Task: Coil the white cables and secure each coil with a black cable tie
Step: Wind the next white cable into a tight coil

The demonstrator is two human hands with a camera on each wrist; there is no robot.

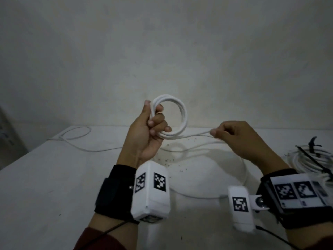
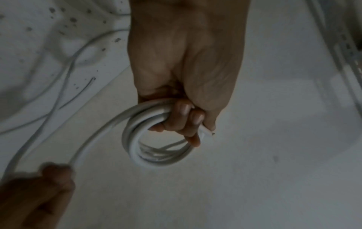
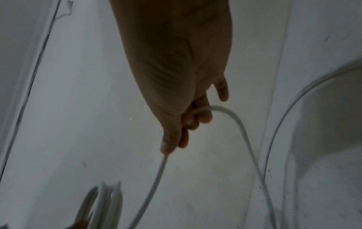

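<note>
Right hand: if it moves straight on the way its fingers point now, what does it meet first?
The right hand points toward the left hand, along the cable strand it pinches. Going straight on, it would probably first meet the white coil that the left hand grips, though depth is unclear.

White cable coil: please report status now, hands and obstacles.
Left hand grips white cable coil. Right hand pinches loose cable strand. Rest trails over table. Nothing in the way.
</note>
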